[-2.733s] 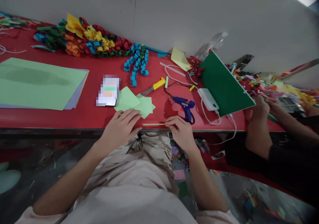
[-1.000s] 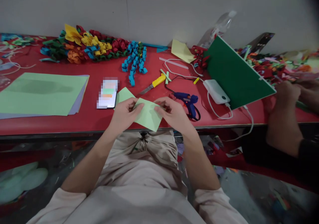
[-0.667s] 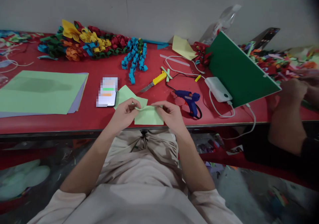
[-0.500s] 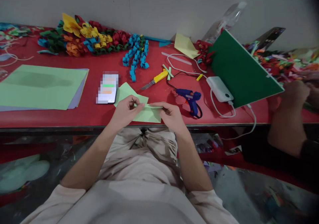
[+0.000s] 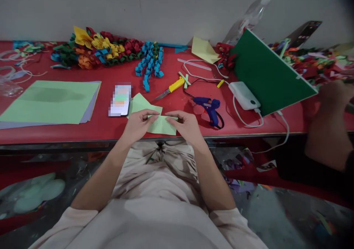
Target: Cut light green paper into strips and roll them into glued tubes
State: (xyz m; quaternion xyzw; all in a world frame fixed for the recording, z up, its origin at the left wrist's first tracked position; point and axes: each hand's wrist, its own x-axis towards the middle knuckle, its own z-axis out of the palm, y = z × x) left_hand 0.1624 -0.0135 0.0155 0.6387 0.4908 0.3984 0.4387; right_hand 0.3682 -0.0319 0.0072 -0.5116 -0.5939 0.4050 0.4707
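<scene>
A light green paper piece [image 5: 162,126] is pinched at its upper edge between my left hand [image 5: 140,125] and my right hand [image 5: 184,125], near the table's front edge. The fingers of both hands are closed on it, thumbs toward me. Another light green piece [image 5: 141,102] lies behind my left hand, beside a lit phone [image 5: 120,99]. A blue glue gun [image 5: 208,107] rests right of my right hand. Beyond the hands lies a yellow cutter [image 5: 175,85] with its blade out, touching small green strips [image 5: 186,80].
Stacked light green sheets [image 5: 52,101] lie at the left of the red table [image 5: 91,132]. Colourful paper chains [image 5: 110,49] line the back. A white power bank [image 5: 243,95] with cables sits before a green board [image 5: 272,75]. Another person's arm [image 5: 328,120] is at the right.
My right thumb has shifted left along the paper's edge, and the two hands now hold it more evenly. The view has shifted slightly. The other person's arm has moved a little right.
</scene>
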